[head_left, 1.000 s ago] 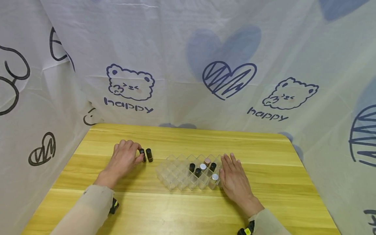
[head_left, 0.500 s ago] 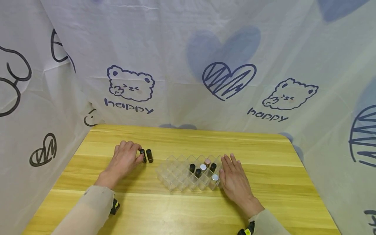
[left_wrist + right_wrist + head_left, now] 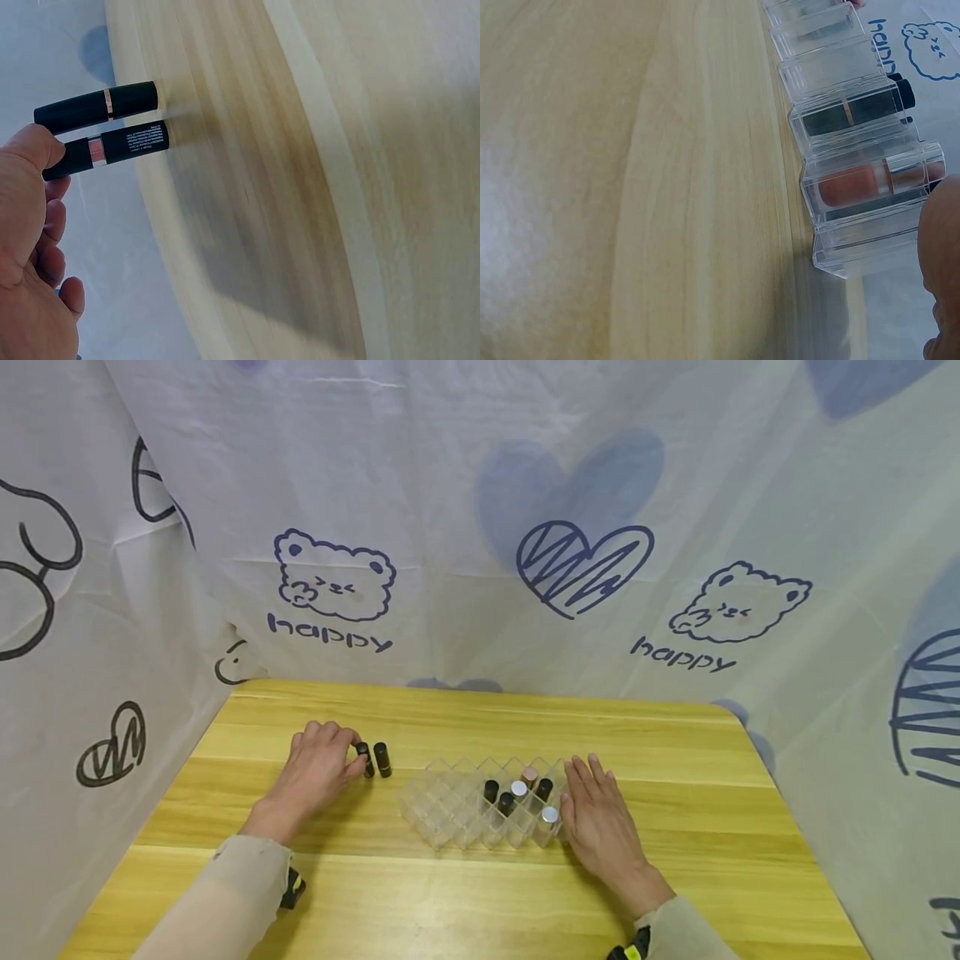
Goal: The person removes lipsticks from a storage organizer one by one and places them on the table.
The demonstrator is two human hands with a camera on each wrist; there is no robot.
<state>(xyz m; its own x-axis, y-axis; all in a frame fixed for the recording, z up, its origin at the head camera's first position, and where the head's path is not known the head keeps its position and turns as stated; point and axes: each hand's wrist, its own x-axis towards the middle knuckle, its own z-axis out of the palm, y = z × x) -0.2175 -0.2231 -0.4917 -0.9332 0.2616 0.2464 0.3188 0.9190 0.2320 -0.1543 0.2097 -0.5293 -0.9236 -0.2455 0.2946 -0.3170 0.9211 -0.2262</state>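
In the head view my left hand (image 3: 315,772) pinches the cap of a black lipstick (image 3: 366,762) that stands upright on the table. The left wrist view shows this lipstick's pinkish clear band and white print under the thumb. Close beside it stands a second black lipstick (image 3: 82,111) with a thin gold band. A clear lipstick organizer (image 3: 444,814) with diamond-shaped compartments lies between the hands, with several lipsticks in its right half. My right hand (image 3: 603,827) lies against the organizer's right end, fingers extended. A pink-orange lipstick (image 3: 847,186) shows through its clear wall.
The organizer's left compartments hold no tubes. Its lipsticks have black caps (image 3: 491,790), silver caps (image 3: 549,814) and a rose-gold cap (image 3: 529,774). Beyond the far edge of the wooden table (image 3: 480,902) hangs a printed white cloth (image 3: 450,635), which also hangs along both sides.
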